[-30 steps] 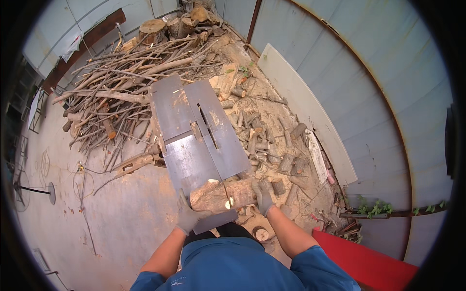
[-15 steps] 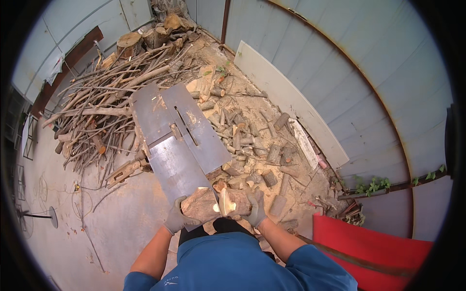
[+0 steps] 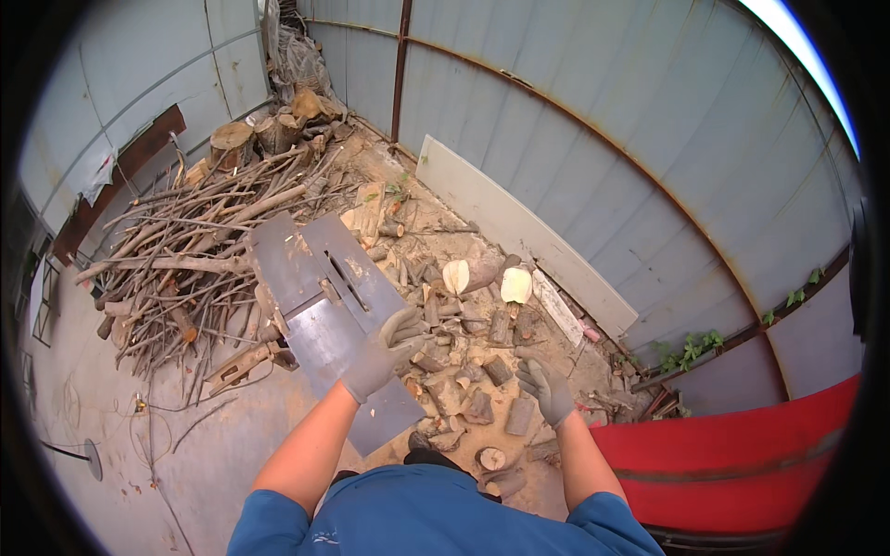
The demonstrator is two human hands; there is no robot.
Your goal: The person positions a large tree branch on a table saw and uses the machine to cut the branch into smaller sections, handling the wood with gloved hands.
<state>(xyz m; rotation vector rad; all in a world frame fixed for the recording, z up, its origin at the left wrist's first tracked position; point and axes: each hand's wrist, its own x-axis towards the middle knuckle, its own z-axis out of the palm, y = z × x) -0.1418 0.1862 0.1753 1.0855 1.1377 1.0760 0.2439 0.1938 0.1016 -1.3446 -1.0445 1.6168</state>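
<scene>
Both gloved hands are empty. My left hand (image 3: 378,360) reaches over the right edge of the grey metal saw table (image 3: 324,347), fingers stretched forward and apart. Farther right, my right hand (image 3: 545,385) hangs above the scattered wood, its fingers loosely extended. Two thick log pieces, one with a pale cut end and brown bark (image 3: 479,274) and another showing a broad pale cut face (image 3: 516,285), are ahead of my hands over the heap of short cut logs (image 3: 477,408). Whether they are in the air or resting on the heap, I cannot tell. A narrow slot runs through the tabletop.
A tangled pile of long branches (image 3: 204,236) lies left of the table, with thick stumps (image 3: 232,139) behind. A pale board (image 3: 519,232) leans along the metal wall (image 3: 593,102). Red sheeting (image 3: 732,463) is at the right. A cable (image 3: 153,454) trails across the floor at left.
Both hands have let go of the two log pieces, which moved forward and right over the heap. My hands have spread apart and forward. The view has shifted.
</scene>
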